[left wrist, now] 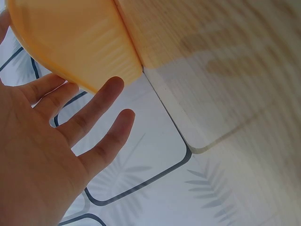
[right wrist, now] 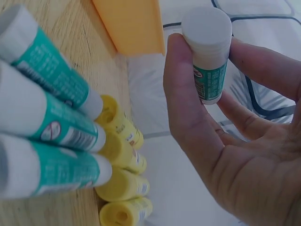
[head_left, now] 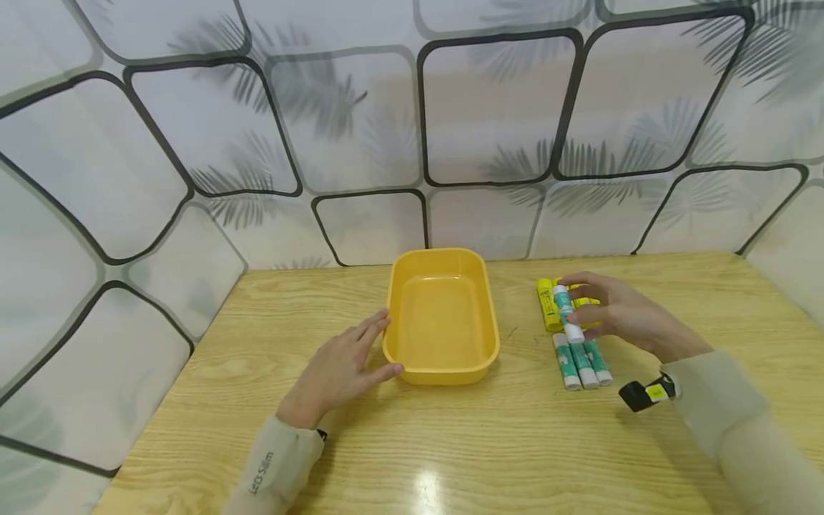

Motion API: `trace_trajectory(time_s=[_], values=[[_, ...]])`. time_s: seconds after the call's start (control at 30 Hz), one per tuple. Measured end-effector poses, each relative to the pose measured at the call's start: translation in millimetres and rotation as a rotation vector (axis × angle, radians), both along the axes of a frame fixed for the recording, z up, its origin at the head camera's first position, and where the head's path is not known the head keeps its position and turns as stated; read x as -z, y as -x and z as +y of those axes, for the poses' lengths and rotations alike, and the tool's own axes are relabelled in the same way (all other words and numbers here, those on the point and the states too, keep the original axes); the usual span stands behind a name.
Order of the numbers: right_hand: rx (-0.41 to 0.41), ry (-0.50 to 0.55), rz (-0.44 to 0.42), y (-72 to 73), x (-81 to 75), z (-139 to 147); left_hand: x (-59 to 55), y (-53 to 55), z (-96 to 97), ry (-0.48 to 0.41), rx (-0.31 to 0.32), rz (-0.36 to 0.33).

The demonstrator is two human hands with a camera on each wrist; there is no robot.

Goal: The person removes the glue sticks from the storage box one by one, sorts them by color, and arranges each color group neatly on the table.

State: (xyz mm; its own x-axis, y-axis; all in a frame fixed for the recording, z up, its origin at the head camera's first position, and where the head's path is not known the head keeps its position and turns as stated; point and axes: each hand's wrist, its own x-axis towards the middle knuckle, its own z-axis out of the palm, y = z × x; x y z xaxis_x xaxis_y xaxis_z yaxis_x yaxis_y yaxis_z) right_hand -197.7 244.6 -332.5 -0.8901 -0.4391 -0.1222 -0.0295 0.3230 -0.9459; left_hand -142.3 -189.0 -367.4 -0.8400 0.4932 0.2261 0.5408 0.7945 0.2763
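Note:
Between thumb and fingers, my right hand [head_left: 623, 316] pinches a green-and-white glue stick [head_left: 565, 312]. It is lifted off the table and, in the right wrist view, the white end of this glue stick [right wrist: 207, 28] faces the camera. Below it, three more green-and-white glue sticks [head_left: 583, 365] lie side by side. Several yellow glue sticks [head_left: 548, 306] lie in a row just behind them, partly hidden by the hand. My left hand [head_left: 335, 377] touches the left side of an orange-yellow plastic tub [head_left: 444, 376], its fingers [left wrist: 96, 110] spread and fairly straight. Nothing lies in the tub.
The wooden table [head_left: 444, 436] carries the tub near its middle and the glue sticks to the right. Patterned white panels [head_left: 367, 121] rise along the back and left edges. A black strap with a small device [head_left: 646, 393] sits on the right wrist.

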Motion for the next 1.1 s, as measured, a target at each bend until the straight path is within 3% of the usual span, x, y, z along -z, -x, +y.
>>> trace_trajectory(time_s=[0.73,1.1], values=[[0.036,-0.031,0.006,-9.7,10.9,32.3,0.1,-0.5,0.5,-0.001,-0.004,-0.005],[0.038,-0.105,0.006,-13.8,17.3,45.0,0.4,0.1,0.7,0.000,0.000,0.000]])
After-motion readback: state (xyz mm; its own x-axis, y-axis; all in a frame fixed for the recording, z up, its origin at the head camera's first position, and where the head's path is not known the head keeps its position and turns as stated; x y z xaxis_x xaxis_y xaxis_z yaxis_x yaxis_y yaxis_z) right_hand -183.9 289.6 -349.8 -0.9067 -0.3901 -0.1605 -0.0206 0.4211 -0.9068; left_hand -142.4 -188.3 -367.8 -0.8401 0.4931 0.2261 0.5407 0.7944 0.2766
